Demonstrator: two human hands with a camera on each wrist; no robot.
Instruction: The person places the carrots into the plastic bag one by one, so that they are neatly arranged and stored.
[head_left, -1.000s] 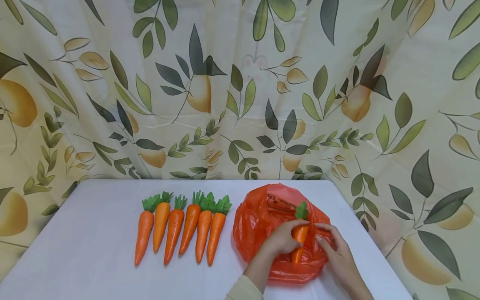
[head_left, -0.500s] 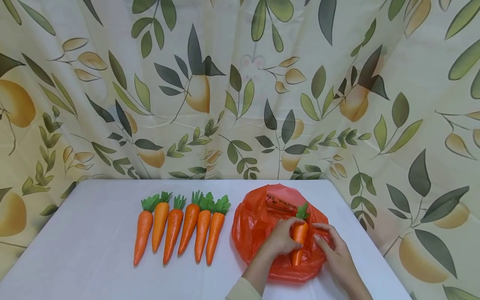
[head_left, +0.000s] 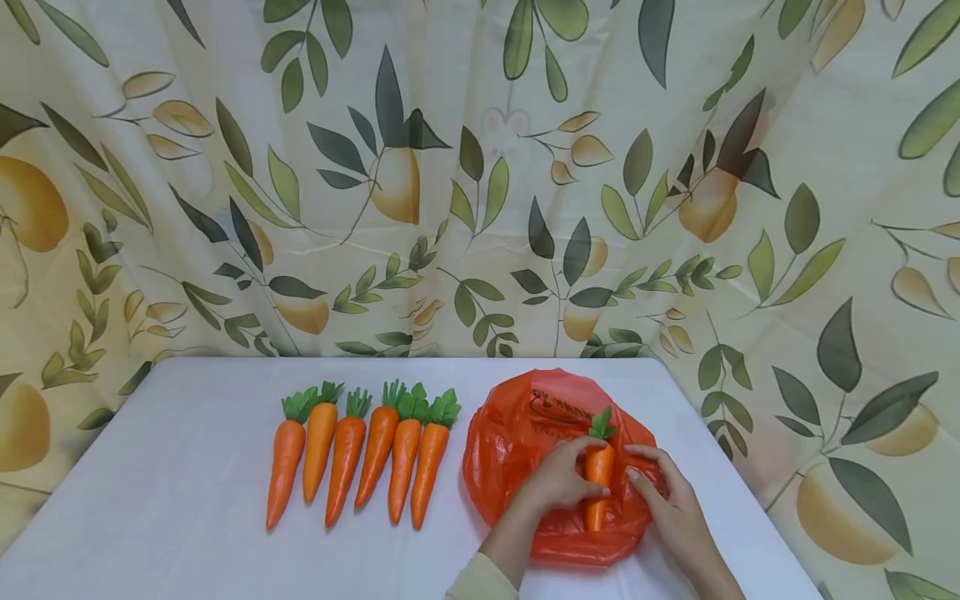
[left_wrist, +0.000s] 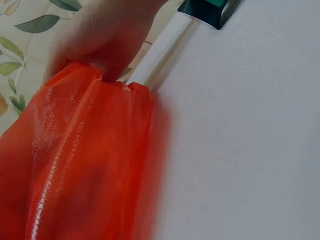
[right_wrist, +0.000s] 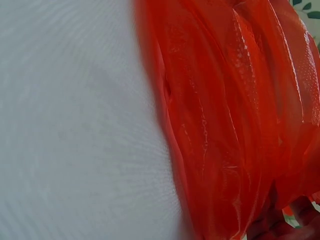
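A thin red plastic bag [head_left: 498,450] lies bunched on the table, its mouth spread toward me. Between its folds a carrot with green leaves [head_left: 598,468] stands leaf end up, lower tip down in the bag. My left hand [head_left: 557,479] grips that carrot, fingers across its upper part and thumb across its middle. At the bag's right side, my right hand [head_left: 678,508] pinches the plastic between thumb and fingers. In the left wrist view, a hand [left_wrist: 102,37] is at the bag's gathered edge. Dark fingertips [right_wrist: 280,225] show low in the right wrist view, partly covered by red plastic.
Several carrots [head_left: 347,462] lie side by side left of the bag, leaves pointing away from me. They rest on a white-covered table [head_left: 187,475]. A leaf-and-fruit patterned curtain [head_left: 420,250] hangs behind the table's far edge.
The left hand has shifted slightly left with the carrot, which now stands more upright. The right hand keeps its place at the bag, and the row of carrots lies as before.
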